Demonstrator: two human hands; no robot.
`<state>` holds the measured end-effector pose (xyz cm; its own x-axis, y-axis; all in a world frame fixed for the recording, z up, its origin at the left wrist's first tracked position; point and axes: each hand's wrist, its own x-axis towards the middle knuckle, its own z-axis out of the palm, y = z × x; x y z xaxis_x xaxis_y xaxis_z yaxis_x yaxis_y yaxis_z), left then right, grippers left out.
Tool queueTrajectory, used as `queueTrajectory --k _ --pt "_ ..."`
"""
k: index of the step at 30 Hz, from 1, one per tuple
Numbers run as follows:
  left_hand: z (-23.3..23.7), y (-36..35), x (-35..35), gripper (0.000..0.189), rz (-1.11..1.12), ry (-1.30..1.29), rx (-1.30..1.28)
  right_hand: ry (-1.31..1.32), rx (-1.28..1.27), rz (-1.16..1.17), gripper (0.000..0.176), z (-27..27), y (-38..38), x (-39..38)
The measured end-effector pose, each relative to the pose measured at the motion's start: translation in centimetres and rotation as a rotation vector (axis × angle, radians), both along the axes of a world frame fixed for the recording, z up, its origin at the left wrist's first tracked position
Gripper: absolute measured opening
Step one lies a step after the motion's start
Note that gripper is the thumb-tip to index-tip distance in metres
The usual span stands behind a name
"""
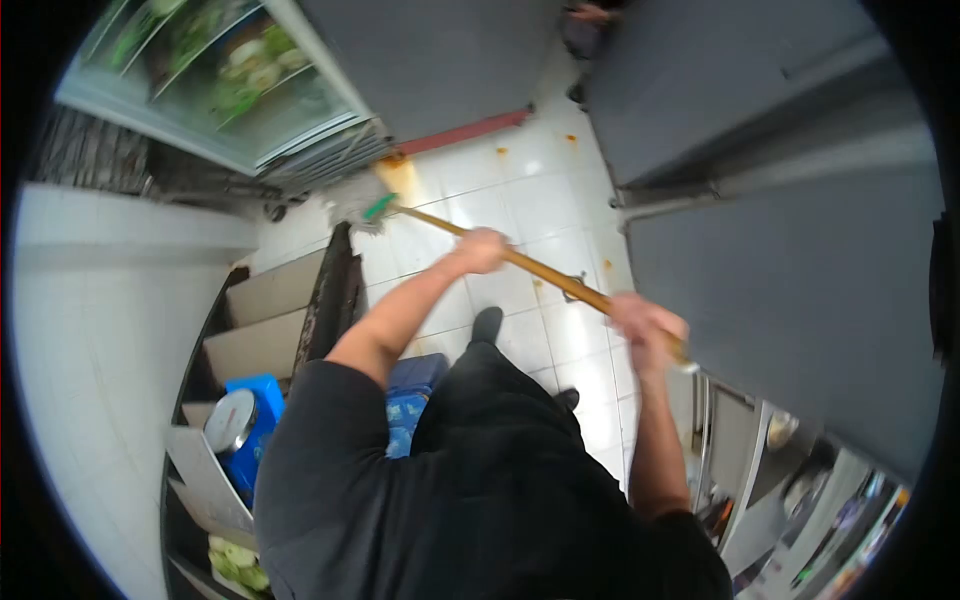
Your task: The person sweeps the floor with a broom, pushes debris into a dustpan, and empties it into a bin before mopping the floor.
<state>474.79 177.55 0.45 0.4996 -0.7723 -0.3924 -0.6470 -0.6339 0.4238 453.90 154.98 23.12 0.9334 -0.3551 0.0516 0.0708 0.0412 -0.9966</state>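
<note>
Both hands grip the long wooden handle of a mop (555, 277). My left hand (482, 250) wraps round the handle partway down, nearer the mop head. Close to the handle's upper end, my right hand (648, 328) is closed on it and slightly blurred. A green clamp (380, 206) joins the handle to the greyish mop strands (352, 203). These strands lie on the white tiled floor (510, 215), beside the base of a glass-fronted fridge.
The display fridge (310, 90) at upper left holds leafy vegetables. Grey cabinets (780, 260) line the right side. A dark shelf rack (335, 290) with a blue scale (262, 400) stands left. Blue containers (415, 385) sit by my leg. Another person (583, 35) is partly visible at the top.
</note>
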Motion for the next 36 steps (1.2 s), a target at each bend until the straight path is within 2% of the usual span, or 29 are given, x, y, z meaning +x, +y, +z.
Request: queueTrajectory --k 1,3,5,7,9,11,13,14,15,16,17,18,19,20,21,22,23,25,26,27,28,29,30,31,34,36 --pt "2.1 -1.0 -0.3 0.033 -0.057 -0.045 -0.095 -0.197 0.005 0.0 0.028 0.5 -0.7 0.8" --pt "0.4 -1.2 0.7 0.026 0.035 -0.036 -0.182 -0.324 0.08 0.022 0.032 0.4 -0.6 3.0" --pt "-0.5 0.3 3.5 0.023 0.131 -0.027 -0.154 -0.322 0.13 0.079 0.033 -1.6 0.6 7.3" --pt "-0.3 3.9 6.6 0.023 0.33 0.0 -0.174 -0.318 0.214 0.065 0.032 -2.9 2.8 11.7" --pt "-1.8 7.6 10.3 0.024 0.457 -0.095 -0.2 -0.339 0.228 0.202 0.031 -3.6 5.4 17.2" --pt "-3.4 11.5 14.4 0.025 0.541 -0.06 -0.173 -0.297 0.307 0.331 0.032 -4.5 7.5 23.1" --pt "-1.1 16.4 15.4 0.025 0.661 -0.053 -0.119 -0.25 0.312 0.384 0.032 -4.9 11.0 27.4" --pt "-2.7 19.1 15.2 0.021 0.779 -0.081 -0.111 -0.219 0.304 0.417 0.029 -5.4 13.3 28.4" --pt "-4.7 22.6 14.5 0.018 0.779 -0.137 -0.115 -0.191 0.3 0.444 0.028 -6.5 16.0 29.1" --pt "-5.5 25.9 13.5 0.018 0.83 -0.174 -0.047 -0.364 0.413 0.626 0.025 -9.9 18.5 29.8" --pt "-5.4 29.0 11.7 0.021 0.952 -0.216 0.034 -0.288 0.343 0.621 0.027 -12.7 21.5 29.2" --pt "-7.4 32.5 10.7 0.029 1.029 -0.228 0.104 -0.246 0.264 0.702 0.026 -15.2 24.4 28.5" --pt "-2.9 33.0 8.6 0.046 1.2 -0.184 0.182 -0.054 0.235 0.771 0.023 -14.3 27.3 27.3" --pt "-5.5 35.7 7.4 0.064 1.223 -0.305 0.272 -0.107 0.188 0.91 0.018 -18.2 30.0 27.0" --pt "-2.5 34.8 6.2 0.072 1.375 -0.227 0.304 -0.262 0.147 0.961 0.013 -19.9 32.3 26.1" --pt "-6.2 38.2 5.2 0.074 1.292 -0.25 0.321 -0.27 0.098 1.029 0.012 -19.4 33.6 25.5" --pt "-5.9 38.2 4.9 0.074 1.274 -0.262 0.324 -0.276 0.05 1.097 0.013 -18.9 34.1 24.8" --pt "-5.4 37.9 4.2 0.068 1.353 -0.154 0.373 -0.239 0.049 1.042 0.014 -18.6 33.0 24.5" --pt "-5.1 36.1 4.3 0.056 1.262 -0.255 0.394 -0.189 0.043 1.011 0.015 -18.5 32.0 24.2" --pt "-3.6 33.1 4.9 0.046 1.207 -0.247 0.382 -0.096 0.041 0.973 0.016 -18.3 29.7 24.3" --pt "-3.3 30.2 5.2 0.039 1.113 -0.374 0.37 -0.01 0.032 0.939 0.018 -17.4 26.5 24.9" --pt "-1.3 26.9 6.3 0.039 1.014 -0.293 0.388 0.07 0.02 0.886 0.02 -15.8 23.0 25.0" --pt "-2.0 24.3 7.7 0.037 0.937 -0.302 0.316 0.138 0.004 0.834 0.022 -13.5 19.5 25.4" --pt "-3.3 21.5 7.9 0.035 0.873 -0.45 0.107 0.092 -0.024 0.799 0.023 -11.1 16.4 25.7" --pt "-2.1 12.4 8.4 0.029 0.739 -0.565 -0.136 0.056 -0.122 0.681 0.022 -5.2 8.5 22.7" --pt "0.7 7.6 8.0 0.031 0.646 -0.361 -0.297 0.017 -0.13 0.596 0.021 -4.2 4.9 19.1"
